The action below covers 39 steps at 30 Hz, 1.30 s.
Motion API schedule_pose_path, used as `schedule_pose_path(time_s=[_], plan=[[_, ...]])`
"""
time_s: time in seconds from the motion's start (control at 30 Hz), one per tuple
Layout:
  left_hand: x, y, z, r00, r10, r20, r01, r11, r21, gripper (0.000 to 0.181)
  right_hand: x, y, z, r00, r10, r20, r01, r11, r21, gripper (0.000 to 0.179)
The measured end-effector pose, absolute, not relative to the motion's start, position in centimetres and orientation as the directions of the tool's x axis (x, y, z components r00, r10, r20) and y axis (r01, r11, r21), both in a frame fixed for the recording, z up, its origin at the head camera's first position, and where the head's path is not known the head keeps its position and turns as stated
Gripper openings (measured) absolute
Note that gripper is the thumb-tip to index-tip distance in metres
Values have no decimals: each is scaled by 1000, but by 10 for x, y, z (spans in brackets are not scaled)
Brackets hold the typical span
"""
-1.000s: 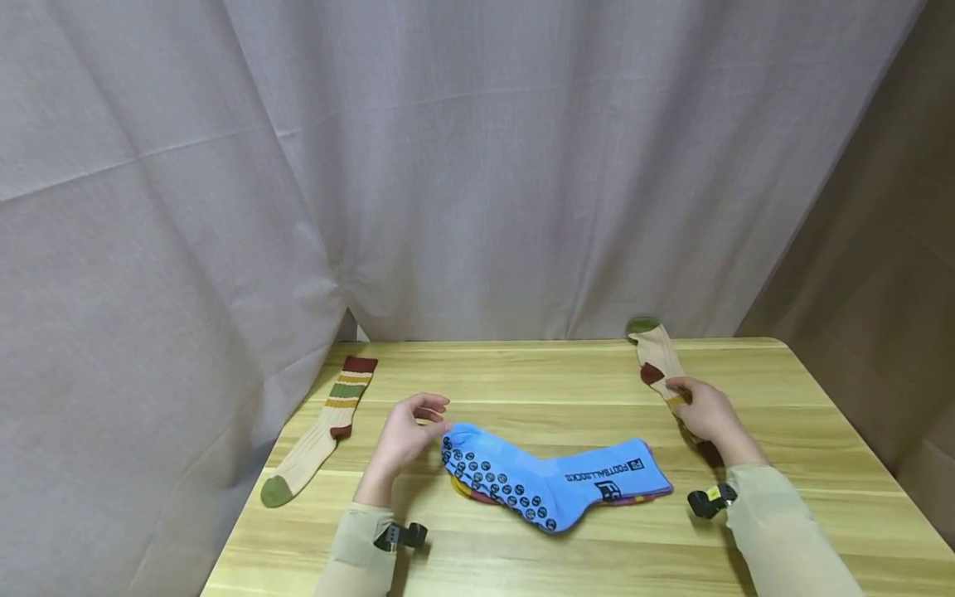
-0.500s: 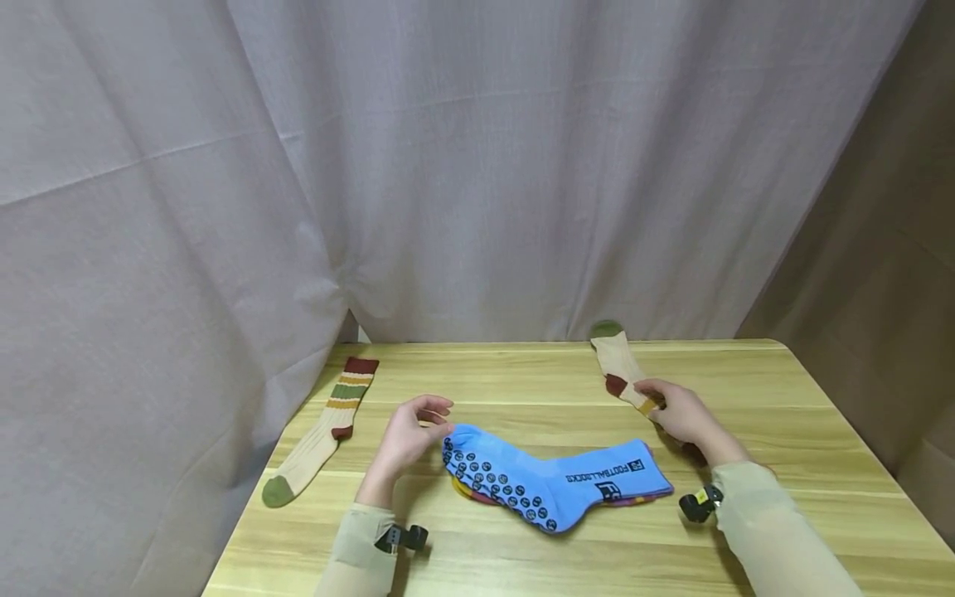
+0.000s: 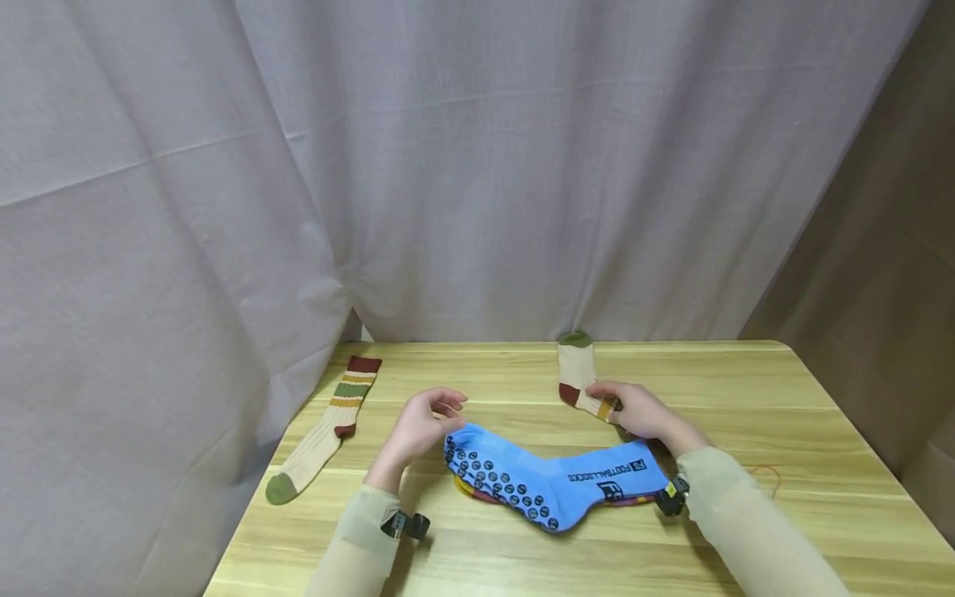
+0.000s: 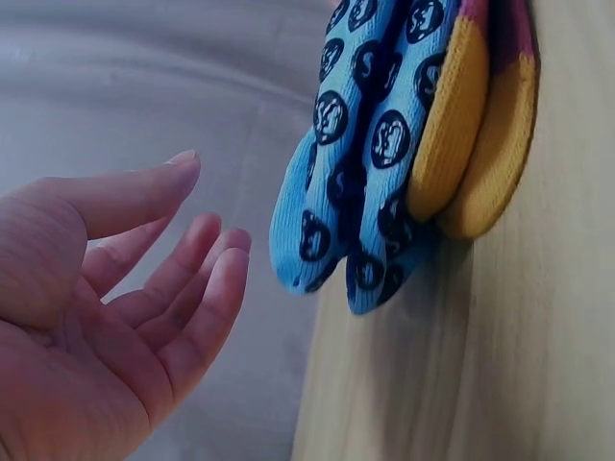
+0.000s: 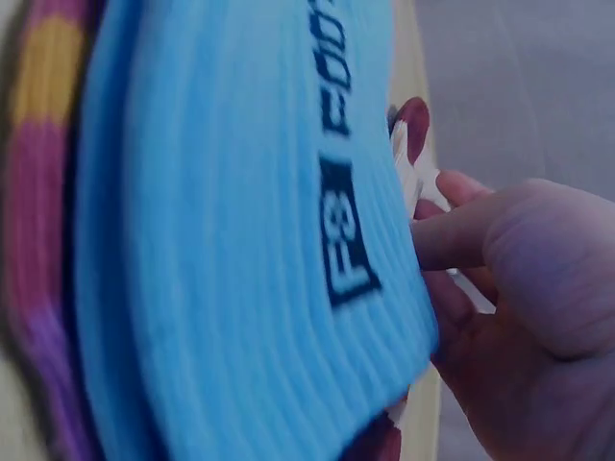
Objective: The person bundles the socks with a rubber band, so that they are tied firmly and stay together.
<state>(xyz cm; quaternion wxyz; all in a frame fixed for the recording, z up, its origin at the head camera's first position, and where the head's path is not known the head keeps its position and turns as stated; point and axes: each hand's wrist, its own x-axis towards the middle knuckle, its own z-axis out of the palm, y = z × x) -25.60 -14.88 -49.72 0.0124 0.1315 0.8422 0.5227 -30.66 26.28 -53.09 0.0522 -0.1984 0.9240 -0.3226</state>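
Cream sock, green at the toe and maroon at the heel, trails from my right hand, which pinches it near its orange stripe. Its cuff is hidden by that hand. A pair of blue football socks with black grip dots lies stacked on a yellow and maroon pair in front of me. My left hand hovers at the blue toes; in the left wrist view its relaxed fingers are apart from them. In the right wrist view the blue cuffs partly cover the right fingertips.
A matching striped cream sock lies flat at the left of the wooden table. A grey curtain hangs along the back edge. A thin reddish loop shows beside the right forearm.
My right hand has moved left with the cream sock, bringing it behind the blue socks. The left hand stays almost where it was at the blue toes.
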Motion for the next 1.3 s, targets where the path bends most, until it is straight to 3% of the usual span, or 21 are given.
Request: schedule_pose_path(time_s=[0.27,0.5,0.7,0.9,1.13,1.3], plan=[[-271,-130,-496,-939,322,121,259,430,865,28,-309,241,-530,-862,-506,10,-407,681,-608,57],[-292,-108,-495,-927,372,50,230,456,860,29,-314,240,-532,-819,-573,19,-457,633,-625,55],[-318,-83,-496,-934,357,36,236,535,811,33,-310,266,-526,-907,-418,62,-341,637,-692,42],[-342,-63,-498,-956,290,28,201,588,784,39,-292,300,-521,-964,-245,104,-251,700,-669,39],[-357,-50,-505,-980,197,14,121,544,830,44,-281,315,-528,-970,-239,42,-213,751,-625,55],[-362,-45,-512,-981,186,51,146,546,825,45,-282,311,-531,-970,-242,29,-205,746,-633,56]])
